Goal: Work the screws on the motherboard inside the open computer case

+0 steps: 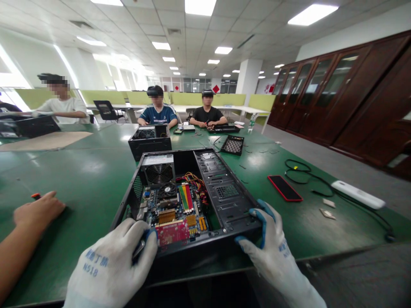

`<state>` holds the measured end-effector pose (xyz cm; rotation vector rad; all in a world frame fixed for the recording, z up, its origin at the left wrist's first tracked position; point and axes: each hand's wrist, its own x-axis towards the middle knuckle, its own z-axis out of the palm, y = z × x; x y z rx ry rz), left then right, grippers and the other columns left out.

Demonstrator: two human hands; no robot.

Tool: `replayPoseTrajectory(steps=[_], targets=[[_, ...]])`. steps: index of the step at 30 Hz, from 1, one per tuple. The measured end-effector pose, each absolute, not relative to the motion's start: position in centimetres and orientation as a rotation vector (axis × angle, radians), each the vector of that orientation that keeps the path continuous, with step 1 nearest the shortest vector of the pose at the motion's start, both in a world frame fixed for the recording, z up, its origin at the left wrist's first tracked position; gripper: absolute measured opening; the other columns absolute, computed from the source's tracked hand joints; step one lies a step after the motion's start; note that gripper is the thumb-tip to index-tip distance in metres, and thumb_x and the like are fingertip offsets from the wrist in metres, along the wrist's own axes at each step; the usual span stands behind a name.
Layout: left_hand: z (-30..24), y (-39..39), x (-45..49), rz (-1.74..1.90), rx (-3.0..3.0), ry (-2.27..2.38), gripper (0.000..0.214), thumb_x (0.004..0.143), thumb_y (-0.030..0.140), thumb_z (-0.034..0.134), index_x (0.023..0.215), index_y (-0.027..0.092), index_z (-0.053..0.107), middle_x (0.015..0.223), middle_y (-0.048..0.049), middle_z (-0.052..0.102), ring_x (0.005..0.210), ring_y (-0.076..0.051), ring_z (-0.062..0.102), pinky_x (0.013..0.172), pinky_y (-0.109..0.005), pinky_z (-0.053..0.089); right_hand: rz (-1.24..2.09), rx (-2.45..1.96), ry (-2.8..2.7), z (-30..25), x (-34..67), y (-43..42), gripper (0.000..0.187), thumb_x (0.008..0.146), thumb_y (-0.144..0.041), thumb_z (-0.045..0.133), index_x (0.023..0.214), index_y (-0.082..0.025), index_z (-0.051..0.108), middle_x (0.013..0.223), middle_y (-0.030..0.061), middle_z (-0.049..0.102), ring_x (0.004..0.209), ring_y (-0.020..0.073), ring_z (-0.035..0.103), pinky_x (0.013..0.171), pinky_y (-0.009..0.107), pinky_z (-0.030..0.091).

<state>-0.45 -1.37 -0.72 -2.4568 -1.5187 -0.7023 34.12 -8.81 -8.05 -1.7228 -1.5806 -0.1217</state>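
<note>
An open black computer case [224,192] lies on the green table [90,179], showing its motherboard [175,205], fan, coloured cables and a red card [173,232]. My left hand [115,261], in a white glove, wraps over the case's near left corner. My right hand [268,244], gloved too, grips the near right corner with fingers curled over the rim.
A co-worker's bare hand [37,211] rests on the table at left beside an orange-tipped tool [36,196]. A red phone [284,188], black cable [302,175] and white power bank [358,194] lie to the right. A second case [150,141] and seated people are farther back.
</note>
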Motion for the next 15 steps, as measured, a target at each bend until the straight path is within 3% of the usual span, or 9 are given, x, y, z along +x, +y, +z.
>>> replayPoseTrajectory(steps=[7, 12, 15], targets=[[-0.8, 0.0, -0.7, -0.779, -2.469, -1.410, 0.026, 0.099, 0.042, 0.049, 0.085, 0.025, 0.062, 0.078, 0.0014, 0.066, 0.064, -0.016, 0.067, 0.058, -0.029, 0.046, -0.109, -1.729, -1.570, -8.1, 34.5, -8.0, 0.073, 0.089, -0.065, 0.065, 0.146, -0.026, 0.040, 0.158, 0.0168, 0.031, 0.143, 0.0408, 0.041, 0.109, 0.060, 0.047], [-1.1, 0.0, -1.0, -0.825, -2.458, -1.318, 0.020, 0.100, 0.041, 0.051, 0.092, 0.025, 0.062, 0.085, 0.0011, 0.067, 0.068, -0.016, 0.069, 0.058, -0.028, 0.048, -0.030, -1.682, -1.515, -8.9, 35.2, -9.4, 0.085, 0.094, -0.056, 0.061, 0.163, -0.026, 0.021, 0.161, 0.0154, 0.037, 0.146, 0.0372, 0.041, 0.116, 0.060, 0.040], [-1.5, -0.3, -1.6, -0.952, -2.401, -1.262, 0.017, 0.100, 0.038, 0.051, 0.101, 0.024, 0.062, 0.094, -0.0025, 0.066, 0.073, -0.017, 0.068, 0.063, -0.029, 0.050, -0.019, -1.731, -1.387, -10.1, 34.9, -10.6, 0.086, 0.094, -0.055, 0.060, 0.164, -0.026, 0.020, 0.160, 0.0156, 0.040, 0.143, 0.0390, 0.045, 0.114, 0.063, 0.041]])
